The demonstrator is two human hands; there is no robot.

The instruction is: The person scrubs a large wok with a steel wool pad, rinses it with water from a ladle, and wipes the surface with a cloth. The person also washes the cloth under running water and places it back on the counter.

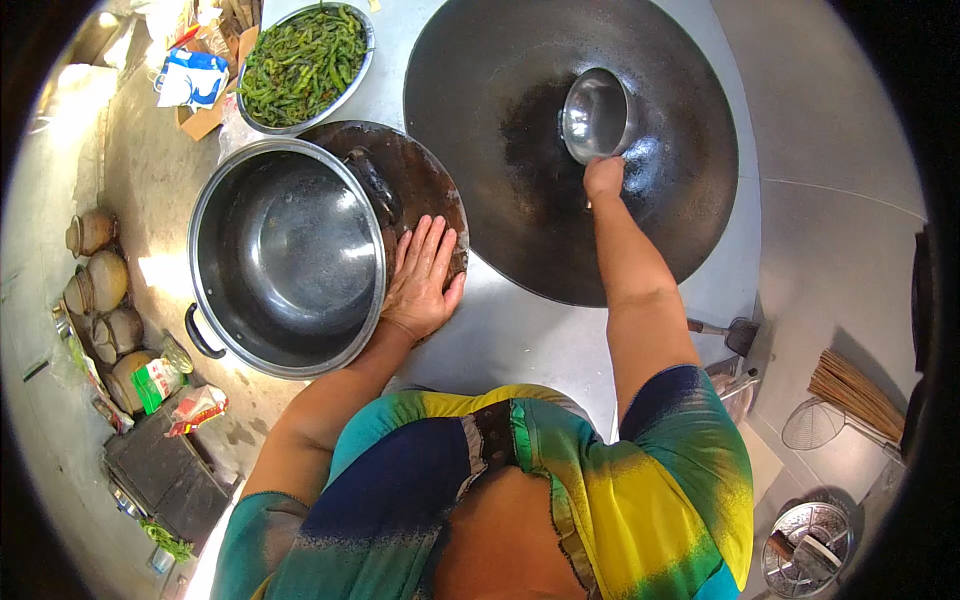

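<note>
My right hand (pixel 604 180) is closed around the handle of a metal ladle (pixel 598 112), whose round bowl is over the middle of a large dark wok (pixel 480 150). Flat on a brown round board or lid (pixel 424 172) rests my left hand (pixel 426 277), fingers extended, right beside a deep metal pot (pixel 300 262). The pot looks empty and overlaps the board; one black handle (pixel 202 331) shows at its lower left. Behind the pot, a basin (pixel 367 64) heaped with green peppers (pixel 304 67) stands on the grey counter (pixel 517 330).
Clay jars (pixel 109 281) and packets (pixel 159 382) are at the far left, beside a dark box-like surface (pixel 169 465). At right are a spatula (pixel 741 336), a wire strainer (pixel 812 424), a bamboo brush (pixel 855 390) and a metal rack holding a cleaver (pixel 817 556).
</note>
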